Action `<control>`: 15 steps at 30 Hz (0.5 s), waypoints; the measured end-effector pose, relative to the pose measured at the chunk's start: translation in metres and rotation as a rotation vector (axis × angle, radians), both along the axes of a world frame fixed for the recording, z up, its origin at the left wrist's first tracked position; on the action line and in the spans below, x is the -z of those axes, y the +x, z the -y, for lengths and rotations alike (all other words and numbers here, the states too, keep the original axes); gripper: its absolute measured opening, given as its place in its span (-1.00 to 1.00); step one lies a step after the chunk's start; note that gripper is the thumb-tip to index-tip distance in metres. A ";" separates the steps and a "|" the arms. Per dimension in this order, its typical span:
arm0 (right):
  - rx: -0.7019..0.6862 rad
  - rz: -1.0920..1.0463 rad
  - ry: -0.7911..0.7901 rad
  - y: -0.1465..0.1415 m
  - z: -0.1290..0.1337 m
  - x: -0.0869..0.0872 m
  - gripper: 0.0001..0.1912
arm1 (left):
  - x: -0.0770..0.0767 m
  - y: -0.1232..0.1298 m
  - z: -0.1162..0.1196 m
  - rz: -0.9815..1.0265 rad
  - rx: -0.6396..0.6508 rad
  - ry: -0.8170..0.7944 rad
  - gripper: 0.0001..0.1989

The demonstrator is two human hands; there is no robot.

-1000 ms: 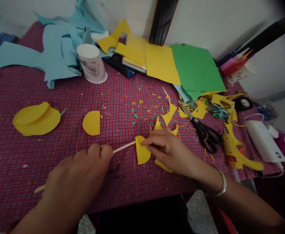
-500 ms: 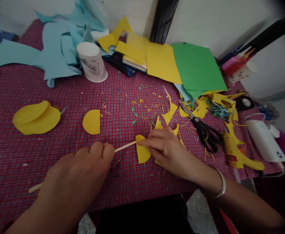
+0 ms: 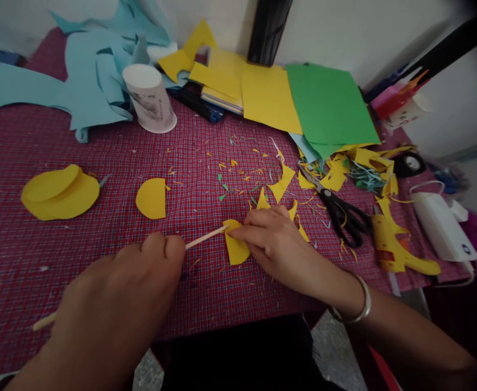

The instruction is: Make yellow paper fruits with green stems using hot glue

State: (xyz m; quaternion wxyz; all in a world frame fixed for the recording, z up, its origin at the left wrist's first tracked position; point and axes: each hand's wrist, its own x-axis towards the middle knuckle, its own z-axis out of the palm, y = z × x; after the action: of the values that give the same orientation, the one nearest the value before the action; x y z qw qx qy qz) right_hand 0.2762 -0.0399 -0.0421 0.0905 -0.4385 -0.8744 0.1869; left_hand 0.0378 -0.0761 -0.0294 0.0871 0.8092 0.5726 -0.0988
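My left hand is closed around a thin wooden stick, which sticks out on both sides of the fist. The stick's far tip lies over the upper edge of a yellow paper piece with one straight side. Fingers of my right hand are pinched on that piece's upper right part, close to the stick's tip; the thumb is hidden. Left of it, another yellow paper piece with a straight edge lies flat. Farther left are stacked yellow paper rounds.
Black-handled scissors, a yellow glue gun and a white device lie to the right among paper scraps. A paper cup, light blue paper, yellow sheets and a green sheet stand or lie at the back.
My left hand has shifted slightly left with the stick, and the stick's tip now overlaps the yellow piece's upper edge. The piece has tilted a little under my right fingers.
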 end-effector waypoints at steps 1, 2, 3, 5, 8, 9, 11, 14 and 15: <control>0.000 0.005 0.012 0.000 0.000 0.000 -0.76 | -0.003 0.003 -0.002 -0.090 0.044 0.030 -0.78; -0.003 0.012 0.026 0.000 0.001 0.001 -0.77 | -0.004 0.005 -0.002 -0.160 0.086 0.051 -0.77; -0.006 0.024 0.039 0.000 0.001 0.001 -0.78 | -0.004 0.005 -0.002 -0.201 0.112 0.064 -0.76; -0.005 0.051 0.079 0.000 0.001 0.003 -0.82 | -0.001 0.001 0.001 -0.264 0.156 0.089 -0.76; -0.002 0.089 0.130 -0.001 0.001 0.006 -0.83 | 0.006 -0.007 0.004 -0.345 0.204 0.134 -0.75; -0.003 0.097 0.137 -0.001 0.001 0.007 -0.83 | 0.008 -0.009 0.005 -0.360 0.209 0.143 -0.76; -0.011 0.112 0.139 -0.001 0.000 0.008 -0.84 | 0.011 -0.012 0.005 -0.359 0.197 0.149 -0.77; -0.032 0.135 0.145 0.000 0.001 0.007 -0.83 | 0.012 -0.014 0.004 -0.185 0.081 0.075 -0.77; -0.038 0.140 0.153 0.000 0.001 0.007 -0.82 | 0.011 -0.014 0.004 -0.066 0.017 0.015 -0.77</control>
State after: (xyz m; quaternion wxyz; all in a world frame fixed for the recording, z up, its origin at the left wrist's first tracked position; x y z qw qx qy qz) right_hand 0.2759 -0.0412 -0.0490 0.0590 -0.4255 -0.8985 0.0903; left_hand 0.0236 -0.0804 -0.0407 0.0612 0.8109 0.5691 -0.1216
